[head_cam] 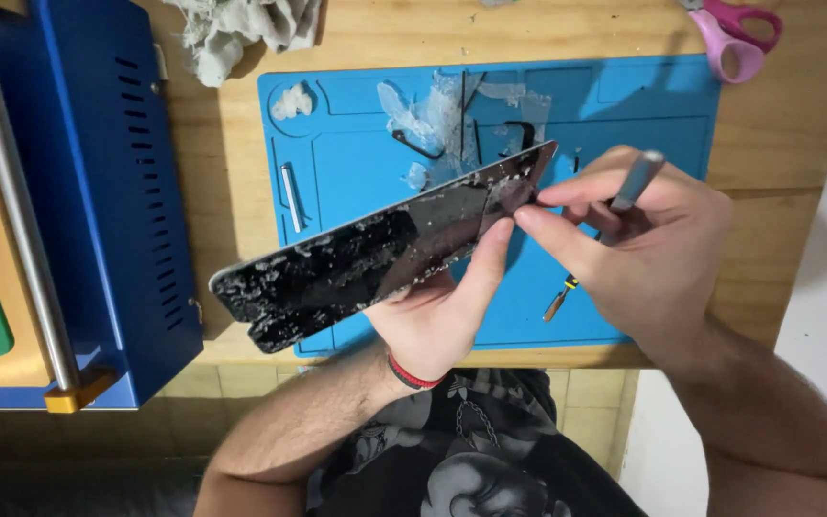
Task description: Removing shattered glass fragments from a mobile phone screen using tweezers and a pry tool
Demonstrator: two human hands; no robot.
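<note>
A black phone screen panel [356,258], cracked and speckled with white residue, is held tilted above a blue work mat [662,105]. My left hand [437,306] grips it from below, thumb pressed on its upper face near the far end. My right hand [648,244] holds a thin grey metal tool [636,182] like a pen, its tip hidden behind my fingers, which pinch at the panel's top corner.
A blue metal machine [98,191] with a steel bar stands on the left. Clear film scraps [428,120], a small metal rod [291,196] and a small screwdriver [559,299] lie on the mat. Pink scissors [734,33] and a grey rag [241,29] sit at the table's far edge.
</note>
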